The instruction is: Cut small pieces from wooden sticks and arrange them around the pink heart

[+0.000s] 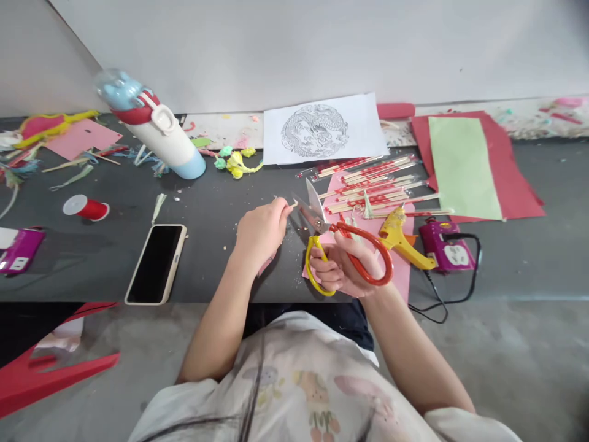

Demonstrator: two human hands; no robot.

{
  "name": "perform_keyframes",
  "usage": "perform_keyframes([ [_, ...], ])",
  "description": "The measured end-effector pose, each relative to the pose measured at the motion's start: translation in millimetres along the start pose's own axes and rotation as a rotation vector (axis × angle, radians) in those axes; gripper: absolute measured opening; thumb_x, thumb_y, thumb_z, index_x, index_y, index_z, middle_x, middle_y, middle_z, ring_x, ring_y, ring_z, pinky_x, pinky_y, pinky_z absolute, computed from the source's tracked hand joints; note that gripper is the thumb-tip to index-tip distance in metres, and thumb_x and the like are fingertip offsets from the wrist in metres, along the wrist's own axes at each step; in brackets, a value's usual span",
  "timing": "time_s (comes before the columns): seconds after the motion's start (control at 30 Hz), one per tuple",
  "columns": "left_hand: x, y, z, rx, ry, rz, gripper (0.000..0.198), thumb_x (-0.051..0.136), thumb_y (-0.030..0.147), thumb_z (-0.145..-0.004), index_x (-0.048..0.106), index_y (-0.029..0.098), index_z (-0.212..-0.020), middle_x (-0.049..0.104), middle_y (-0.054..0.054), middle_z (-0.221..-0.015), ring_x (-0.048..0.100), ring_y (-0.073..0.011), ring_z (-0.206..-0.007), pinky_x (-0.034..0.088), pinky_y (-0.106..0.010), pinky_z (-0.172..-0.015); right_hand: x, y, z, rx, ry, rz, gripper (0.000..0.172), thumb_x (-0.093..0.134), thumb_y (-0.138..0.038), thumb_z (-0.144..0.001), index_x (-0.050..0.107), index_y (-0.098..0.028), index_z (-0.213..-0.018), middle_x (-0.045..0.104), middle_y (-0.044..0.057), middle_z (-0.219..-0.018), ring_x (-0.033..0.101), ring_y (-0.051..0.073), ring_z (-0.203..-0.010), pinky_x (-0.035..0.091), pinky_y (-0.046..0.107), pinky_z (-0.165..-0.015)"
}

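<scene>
My right hand (343, 267) is closed through the red and yellow handles of a pair of scissors (322, 224), whose blades stand open and point up and left. My left hand (262, 230) pinches a short thin wooden stick (291, 205), its tip lying between the scissor blades. Both hands hover over the dark table (211, 215), above a pink sheet (405, 270). Small chips lie scattered on the table under the scissors.
A phone (156, 263) lies left of my hands; a red thread spool (87, 207) and a lying bottle (156, 126) sit further left. Packed chopsticks (377, 181), a yellow glue gun (402, 236), a purple power socket (446, 245), a dragon drawing (322, 127) and red and green papers (464, 166) lie right.
</scene>
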State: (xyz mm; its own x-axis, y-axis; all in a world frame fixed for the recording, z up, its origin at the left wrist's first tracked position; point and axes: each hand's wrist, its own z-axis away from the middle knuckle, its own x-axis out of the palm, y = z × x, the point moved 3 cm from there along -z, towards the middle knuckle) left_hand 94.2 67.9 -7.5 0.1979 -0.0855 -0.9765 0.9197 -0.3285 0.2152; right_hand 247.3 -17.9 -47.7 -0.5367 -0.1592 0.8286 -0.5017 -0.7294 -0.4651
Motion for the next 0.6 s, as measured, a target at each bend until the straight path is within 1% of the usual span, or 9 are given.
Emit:
perform_keyframes([
  [0.1,1.3,-8,-6,-0.035,-0.025,-0.127,0.028,0.034,0.032,-0.103,0.06,0.021,-0.101,0.07,-0.006,-0.084,0.068,-0.0233,-0.077,0.034,-0.03,-0.058,0,0,-2,0.021,0.051,-0.035,0.048,0.063,-0.063,-0.078,0.046,-0.019,-0.079,0.025,-0.008,-0.061,0.008,0.007,-0.049,0.011,0.02,-0.043],
  [0.23,9.8,-23,-12,-0.053,-0.04,-0.159,0.025,0.039,0.025,-0.099,0.063,0.02,-0.097,0.07,-0.008,-0.089,0.067,-0.024,-0.08,0.039,-0.03,-0.061,2,1,-2,-0.003,0.09,-0.018,0.046,0.063,-0.061,-0.079,0.046,-0.018,-0.078,0.025,-0.008,-0.061,0.008,0.007,-0.049,0.011,0.019,-0.043],
  [0.37,16.7,-32,-16,-0.031,-0.008,-0.175,0.027,0.04,0.023,-0.097,0.066,0.019,-0.096,0.069,-0.01,-0.095,0.065,-0.0268,-0.09,0.043,-0.033,-0.068,2,4,1,-0.022,0.136,0.011,0.045,0.062,-0.061,-0.08,0.045,-0.019,-0.079,0.026,-0.008,-0.06,0.01,0.007,-0.049,0.013,0.018,-0.043],
  [0.5,19.6,-36,-17,-0.003,0.03,-0.182,0.027,0.042,0.023,-0.097,0.068,0.018,-0.098,0.067,-0.012,-0.097,0.062,-0.0296,-0.096,0.045,-0.038,-0.077,3,9,6,-0.017,0.181,0.066,0.048,0.068,-0.061,-0.074,0.045,-0.019,-0.077,0.028,-0.009,-0.058,0.012,0.006,-0.048,0.014,0.018,-0.042],
  [0.6,16.8,-34,-13,0.005,0.069,-0.168,0.025,0.045,0.022,-0.095,0.067,0.017,-0.105,0.065,-0.013,-0.106,0.06,-0.0302,-0.101,0.045,-0.039,-0.081,6,14,10,-0.007,0.207,0.118,0.05,0.07,-0.063,-0.07,0.044,-0.02,-0.076,0.028,-0.01,-0.057,0.013,0.006,-0.048,0.014,0.019,-0.043],
])
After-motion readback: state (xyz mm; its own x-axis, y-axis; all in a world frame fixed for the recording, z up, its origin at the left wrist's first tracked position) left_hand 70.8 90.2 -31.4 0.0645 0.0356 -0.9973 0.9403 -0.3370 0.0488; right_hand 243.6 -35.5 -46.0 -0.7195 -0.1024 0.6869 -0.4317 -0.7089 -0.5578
